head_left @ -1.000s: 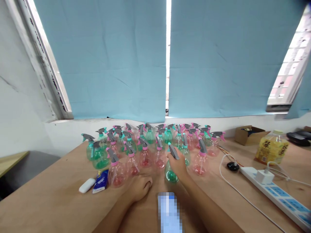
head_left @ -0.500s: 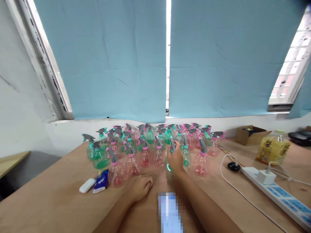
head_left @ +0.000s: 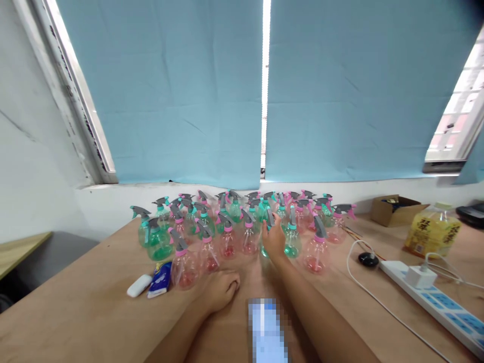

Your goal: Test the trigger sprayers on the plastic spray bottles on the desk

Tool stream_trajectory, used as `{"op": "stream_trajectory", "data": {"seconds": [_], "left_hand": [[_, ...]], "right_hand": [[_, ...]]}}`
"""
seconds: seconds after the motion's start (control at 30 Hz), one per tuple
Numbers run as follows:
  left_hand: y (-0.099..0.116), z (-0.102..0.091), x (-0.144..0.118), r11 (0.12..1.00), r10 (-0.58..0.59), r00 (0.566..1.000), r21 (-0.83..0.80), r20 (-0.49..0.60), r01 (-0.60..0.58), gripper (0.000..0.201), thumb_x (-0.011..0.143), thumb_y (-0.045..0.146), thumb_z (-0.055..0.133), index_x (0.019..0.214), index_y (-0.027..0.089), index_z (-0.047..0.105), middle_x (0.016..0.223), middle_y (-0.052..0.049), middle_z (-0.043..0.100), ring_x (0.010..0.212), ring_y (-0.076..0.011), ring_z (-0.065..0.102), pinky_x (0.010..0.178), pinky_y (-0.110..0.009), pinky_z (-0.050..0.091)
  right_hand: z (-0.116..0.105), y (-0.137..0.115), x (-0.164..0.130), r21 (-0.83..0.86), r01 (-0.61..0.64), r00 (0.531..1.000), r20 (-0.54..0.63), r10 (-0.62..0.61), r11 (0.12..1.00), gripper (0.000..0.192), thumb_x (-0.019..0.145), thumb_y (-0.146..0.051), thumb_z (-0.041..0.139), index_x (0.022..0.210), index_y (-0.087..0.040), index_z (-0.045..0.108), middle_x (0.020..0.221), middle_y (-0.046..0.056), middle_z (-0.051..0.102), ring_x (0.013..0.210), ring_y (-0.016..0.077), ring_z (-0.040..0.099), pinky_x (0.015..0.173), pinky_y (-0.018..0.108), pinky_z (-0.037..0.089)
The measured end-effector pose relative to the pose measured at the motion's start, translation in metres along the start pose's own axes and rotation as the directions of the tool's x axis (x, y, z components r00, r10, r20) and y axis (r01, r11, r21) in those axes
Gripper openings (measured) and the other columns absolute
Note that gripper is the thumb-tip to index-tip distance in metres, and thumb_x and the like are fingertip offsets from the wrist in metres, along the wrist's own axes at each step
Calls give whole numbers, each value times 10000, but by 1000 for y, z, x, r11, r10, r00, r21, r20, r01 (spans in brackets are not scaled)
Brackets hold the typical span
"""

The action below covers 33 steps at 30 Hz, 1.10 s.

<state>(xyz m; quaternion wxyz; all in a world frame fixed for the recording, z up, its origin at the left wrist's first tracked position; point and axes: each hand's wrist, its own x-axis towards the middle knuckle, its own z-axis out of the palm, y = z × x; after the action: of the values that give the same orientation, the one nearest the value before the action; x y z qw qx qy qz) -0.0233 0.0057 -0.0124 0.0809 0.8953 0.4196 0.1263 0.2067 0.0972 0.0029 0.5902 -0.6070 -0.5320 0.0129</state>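
Our right hand [head_left: 274,241] is closed around a green spray bottle [head_left: 266,237] at the front edge of the crowd of spray bottles [head_left: 227,227]; only its grey trigger and a sliver of green show past our fingers. Our left hand [head_left: 221,290] rests flat and loose on the table [head_left: 75,312], holding nothing, nearer to us than the right. A pink bottle [head_left: 316,250] stands just right of the gripping hand, and a power strip [head_left: 434,300] with its white cable [head_left: 370,297] lies farther right. The bottles stand packed; we judge a careless nudge of the wrist could topple neighbours like dominoes.
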Motion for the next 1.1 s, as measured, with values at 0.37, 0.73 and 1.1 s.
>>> {"op": "stream_trajectory", "data": {"seconds": [0.37,0.73,1.1], "left_hand": [[1,0,-1,1000,5,1000,-21,4,-5,180,874,126,428,766,216,539,832,-10,639,792,-177,577,720,-260,390],[0,0,0,1000,-12,1000,0,9,12,182,866,123,434,771,226,550,849,-1,652,798,-176,583,740,-263,406],[0,0,0,999,15,1000,-43,-14,-15,190,865,137,427,752,221,555,833,-3,650,802,-176,593,734,-252,395]], "right_hand": [[17,18,18,-191,169,984,98,-152,967,482,1007,-412,288,1306,-130,541,1415,199,470,1241,346,483,1018,516,357],[-18,-5,7,39,385,923,10,-386,922,795,929,-446,510,1528,-93,124,1530,243,290,1449,335,245,1134,551,293],[-78,-24,55,-270,168,986,25,-167,948,489,872,-402,525,1257,-117,626,1553,201,279,1457,427,160,1124,607,208]]}}
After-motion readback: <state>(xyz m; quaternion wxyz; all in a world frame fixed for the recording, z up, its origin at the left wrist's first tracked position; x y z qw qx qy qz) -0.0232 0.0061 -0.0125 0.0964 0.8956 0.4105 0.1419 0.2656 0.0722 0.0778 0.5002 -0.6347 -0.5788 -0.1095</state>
